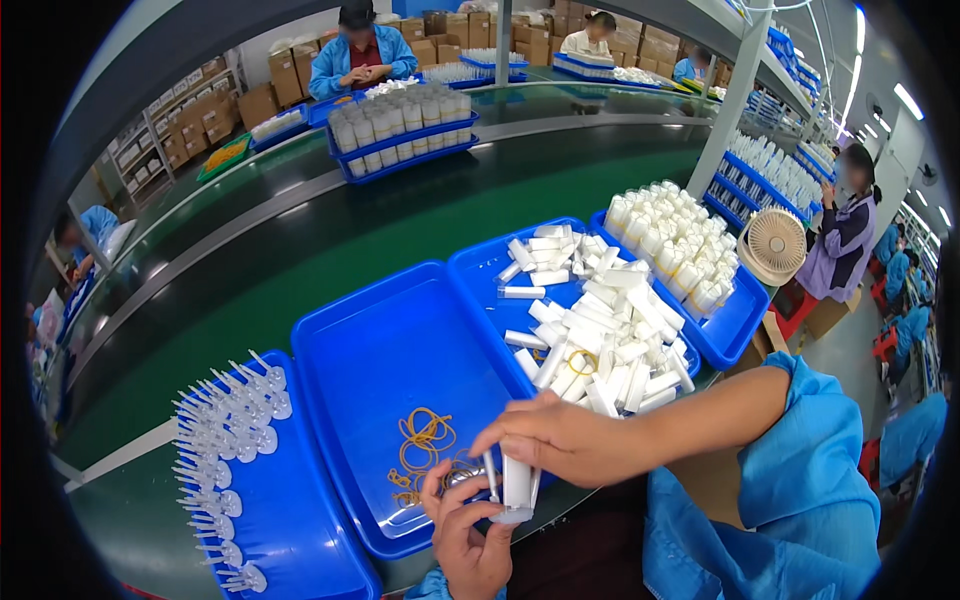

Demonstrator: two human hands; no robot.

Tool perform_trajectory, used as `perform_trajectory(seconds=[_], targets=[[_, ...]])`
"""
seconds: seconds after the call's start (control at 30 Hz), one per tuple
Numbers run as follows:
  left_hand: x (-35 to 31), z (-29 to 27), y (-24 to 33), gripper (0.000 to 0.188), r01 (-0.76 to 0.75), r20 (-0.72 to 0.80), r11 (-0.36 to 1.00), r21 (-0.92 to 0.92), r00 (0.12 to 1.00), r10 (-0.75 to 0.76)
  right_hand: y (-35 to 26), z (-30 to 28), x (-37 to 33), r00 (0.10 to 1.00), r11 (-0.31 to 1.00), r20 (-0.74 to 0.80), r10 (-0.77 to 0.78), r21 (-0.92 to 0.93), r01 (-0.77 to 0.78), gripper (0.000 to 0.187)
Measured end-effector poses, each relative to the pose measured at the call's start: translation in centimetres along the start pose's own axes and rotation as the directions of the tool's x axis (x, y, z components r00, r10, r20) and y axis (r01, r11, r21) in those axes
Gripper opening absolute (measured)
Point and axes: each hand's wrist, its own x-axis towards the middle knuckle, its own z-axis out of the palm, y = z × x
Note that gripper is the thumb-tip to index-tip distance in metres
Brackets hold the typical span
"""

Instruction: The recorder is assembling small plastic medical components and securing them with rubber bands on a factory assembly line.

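Observation:
In front of me, my left hand (472, 540) pinches the clear round base of a small assembly from below. A white plastic piece (516, 484) stands upright on that base, with thin prongs alongside it. From above, my right hand (565, 432) closes its fingers on the upper end of the same piece. Both hands are over the near edge of a blue tray (385, 310) holding tangled yellow rubber bands (425, 440). To the right, another blue tray (480, 262) carries a heap of loose white plastic pieces (610, 315).
Clear pronged bases (222, 440) stand in rows on the left blue tray (290, 510). Banded white bundles (675, 245) fill a tray at the right, near a beige fan (773, 245). Beyond the green conveyor belt (400, 220), stacked trays (405, 165) stand before other workers.

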Motion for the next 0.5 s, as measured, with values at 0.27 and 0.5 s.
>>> perform_trajectory(seconds=[0.27,0.5], targets=[[0.6,-0.8,1.3,0.016,-0.002,-0.099,1.0,0.001,0.995,0.002,12.2,-7.8,7.6,0.942,0.514,-0.098,0.321,-0.818,-0.26,0.029],[-0.6,-0.8,2.2,0.018,0.117,-0.103,0.969,-0.218,0.984,-0.142,13.2,-8.7,7.3,0.983,0.616,-0.158,0.098,-0.766,-0.184,0.027]])
